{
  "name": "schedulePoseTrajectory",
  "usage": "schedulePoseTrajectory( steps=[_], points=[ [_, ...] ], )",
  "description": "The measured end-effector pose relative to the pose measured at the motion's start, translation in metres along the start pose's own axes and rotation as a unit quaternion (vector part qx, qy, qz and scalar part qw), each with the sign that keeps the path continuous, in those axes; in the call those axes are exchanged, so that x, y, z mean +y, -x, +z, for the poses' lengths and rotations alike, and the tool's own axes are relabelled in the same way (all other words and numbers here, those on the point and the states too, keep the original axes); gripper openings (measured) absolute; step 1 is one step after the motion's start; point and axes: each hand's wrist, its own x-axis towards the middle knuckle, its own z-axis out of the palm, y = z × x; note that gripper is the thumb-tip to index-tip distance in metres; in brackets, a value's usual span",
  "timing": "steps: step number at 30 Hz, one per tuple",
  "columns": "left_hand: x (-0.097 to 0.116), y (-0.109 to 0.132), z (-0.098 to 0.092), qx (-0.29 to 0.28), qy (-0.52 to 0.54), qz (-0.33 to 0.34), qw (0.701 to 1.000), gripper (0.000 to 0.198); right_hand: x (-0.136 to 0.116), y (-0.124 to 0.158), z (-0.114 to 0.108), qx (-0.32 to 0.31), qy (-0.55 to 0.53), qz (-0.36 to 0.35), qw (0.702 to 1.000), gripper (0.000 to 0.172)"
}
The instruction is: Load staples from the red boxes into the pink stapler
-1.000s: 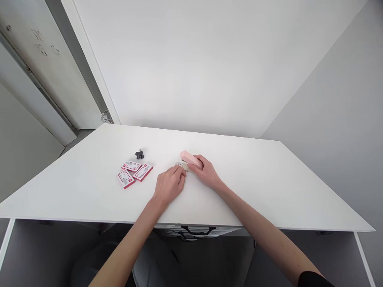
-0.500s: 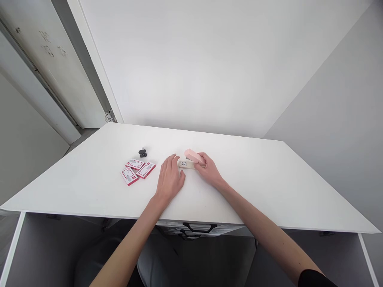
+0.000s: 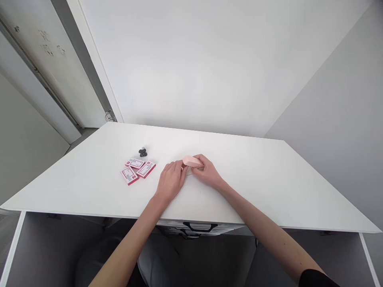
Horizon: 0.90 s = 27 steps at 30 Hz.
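Note:
A stapler with a pink top [image 3: 193,161] and a pale beige base [image 3: 189,171] is on the white desk, roughly in front of me. My right hand [image 3: 208,173] grips its right end, thumb on the near side and fingers behind. At the other end, my left hand [image 3: 171,178] has its fingers curled and its thumb pressed against the stapler's front. Both hands hide most of the base, and I cannot see what lies between the left fingertips.
Left of my hands lie three small red-and-white boxes [image 3: 146,169], close together. Just behind them sits a small black object with a metal part [image 3: 143,152], perhaps a staple remover. A white wall [image 3: 191,71] rises behind the desk [image 3: 254,179]; drawers with black handles [image 3: 200,227] are below.
My left hand has closed from spread fingers onto the stapler's front end. The stapler's pink top has turned and shifted slightly towards me, and its base is now mostly covered.

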Motion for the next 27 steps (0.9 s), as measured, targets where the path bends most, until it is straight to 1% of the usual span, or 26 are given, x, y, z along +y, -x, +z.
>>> schedulePoseTrajectory(
  steps=[6, 10, 15, 22, 27],
  points=[
    [0.0011, 0.0018, -0.0012, 0.01, 0.0, 0.007, 1.0, 0.021, -0.0013, 0.0025, 0.0015, -0.007, -0.005, -0.015, 1.0, 0.025],
    [0.0014, 0.0018, -0.0033, 0.006, 0.016, -0.009, 1.0, 0.02, -0.0042, 0.0029, -0.0004, -0.017, -0.015, -0.017, 1.0, 0.025],
    [0.0004, 0.0016, -0.0044, -0.003, 0.044, -0.036, 0.998, 0.02, -0.0054, 0.0016, -0.0051, -0.039, -0.04, -0.008, 0.998, 0.03],
    [-0.0012, 0.0008, -0.0045, -0.018, 0.068, -0.049, 0.996, 0.018, -0.0067, 0.0003, -0.0052, -0.033, -0.056, 0.017, 0.998, 0.039],
    [-0.002, 0.0007, -0.0047, -0.026, 0.086, -0.06, 0.994, 0.021, -0.0096, 0.0006, -0.0053, -0.033, -0.069, 0.043, 0.996, 0.04]
  ],
)
